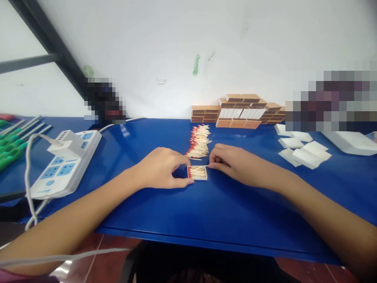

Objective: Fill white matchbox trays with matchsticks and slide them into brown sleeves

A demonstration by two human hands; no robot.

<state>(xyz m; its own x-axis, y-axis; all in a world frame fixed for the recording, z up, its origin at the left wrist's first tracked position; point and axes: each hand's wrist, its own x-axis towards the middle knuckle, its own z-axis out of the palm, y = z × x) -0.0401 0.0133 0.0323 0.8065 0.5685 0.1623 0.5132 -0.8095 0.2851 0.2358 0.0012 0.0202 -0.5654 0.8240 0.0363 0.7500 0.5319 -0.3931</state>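
A small white matchbox tray (197, 179) lies on the blue table, with red-tipped matches (198, 172) inside, their heads toward the left. My left hand (163, 169) grips the tray's left end between thumb and forefinger. At its right end, my right hand (231, 163) is closed in a pinch, fingertips just beside the tray's upper right corner. A thin pale stick, apparently a match, shows at those fingertips. Behind the tray is a loose pile of matches (200, 141), most red heads on the left, with one match lying apart in front.
Brown matchboxes (241, 112) are stacked against the wall. Several white tray-like pieces (306, 153) lie to the right, near a larger white object (350, 141). A power strip (61, 169) with a white cable and green-handled tools (13, 147) occupy the left.
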